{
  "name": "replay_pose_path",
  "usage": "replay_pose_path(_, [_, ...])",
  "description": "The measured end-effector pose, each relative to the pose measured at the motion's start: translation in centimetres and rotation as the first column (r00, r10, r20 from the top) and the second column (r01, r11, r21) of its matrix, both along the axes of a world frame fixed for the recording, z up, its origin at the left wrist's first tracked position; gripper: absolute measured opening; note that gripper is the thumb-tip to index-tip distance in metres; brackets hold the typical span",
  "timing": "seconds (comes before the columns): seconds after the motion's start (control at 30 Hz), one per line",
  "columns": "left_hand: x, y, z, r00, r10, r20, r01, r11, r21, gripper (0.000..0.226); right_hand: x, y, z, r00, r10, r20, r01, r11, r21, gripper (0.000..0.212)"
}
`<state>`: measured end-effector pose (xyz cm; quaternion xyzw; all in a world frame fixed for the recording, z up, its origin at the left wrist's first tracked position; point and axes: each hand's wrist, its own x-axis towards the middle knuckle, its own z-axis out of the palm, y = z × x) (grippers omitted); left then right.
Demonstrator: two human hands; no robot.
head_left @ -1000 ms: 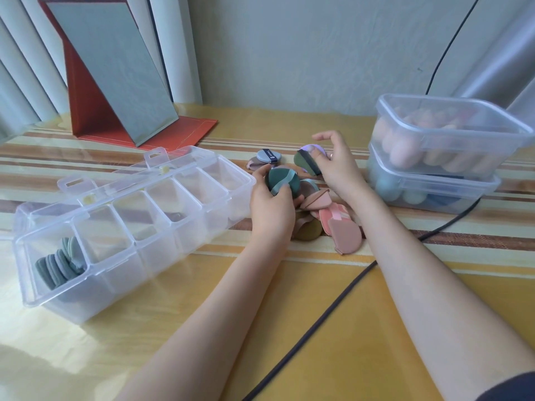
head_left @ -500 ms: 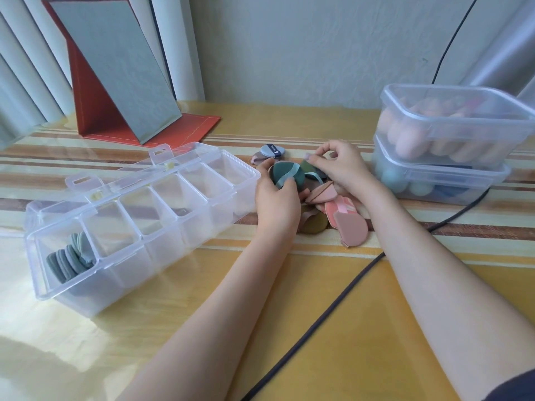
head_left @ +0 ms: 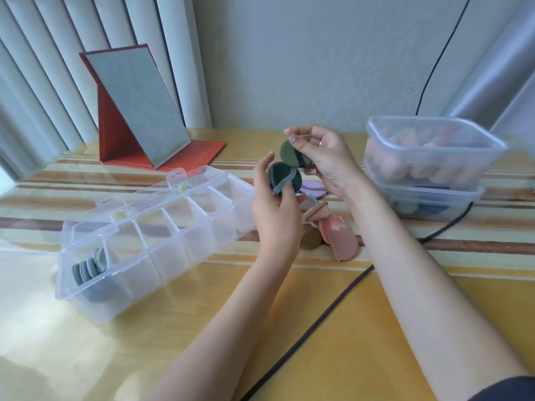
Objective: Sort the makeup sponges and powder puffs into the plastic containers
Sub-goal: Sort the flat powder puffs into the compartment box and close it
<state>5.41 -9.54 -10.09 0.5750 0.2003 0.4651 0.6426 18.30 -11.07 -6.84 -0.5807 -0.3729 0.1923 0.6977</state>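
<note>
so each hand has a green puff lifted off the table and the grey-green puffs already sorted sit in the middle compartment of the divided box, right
Not quite. In the head view the sorted grey-green puffs sit in the end compartment of the divided box, nearest the person, not the middle one. The rest holds: the left hand and right hand each hold a green puff above the table.
</note>
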Motion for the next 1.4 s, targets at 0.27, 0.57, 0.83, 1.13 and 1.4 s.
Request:
replay_pose_path(0.27, [-5.7, 2.4, 5.5, 0.965, -0.244, -0.096, 0.198, 0.918, -0.343, 0.043, -5.4, 0.7, 2.5, 1.0, -0.012, 0.01, 0.012, 1.0, -0.01, 0.018])
replay_pose_path(0.57, [-15.8, 12.1, 4.2, 0.901, 0.35, -0.257, -0.281, 0.921, 0.27, 0.026, -16.3, 4.7, 2.6, 0.889, 0.142, 0.435, -0.018, 0.961, -0.277, 0.024])
replay_pose_path(0.83, [-18.2, 13.1, 3.9, 0.825, 0.522, -0.216, -0.375, 0.793, 0.48, 0.015, -20.7, 6.0, 2.4, 0.784, 0.194, 0.589, 0.07, 0.916, -0.395, 0.028])
replay_pose_path(1.13, [-19.3, 13.0, 2.4, 0.866, 0.335, -0.372, -0.195, 0.91, 0.366, 0.008, -21.6, 6.2, 1.6, 0.682, 0.541, 0.491, -0.118, 0.745, -0.657, 0.026])
replay_pose_path(1.4, [-19.5, 12.9, 2.1, 0.8, 0.28, -0.53, -0.001, 0.885, 0.466, 0.007, -18.9, 6.3, 2.2, 0.835, 0.331, 0.44, -0.132, 0.896, -0.424, 0.02])
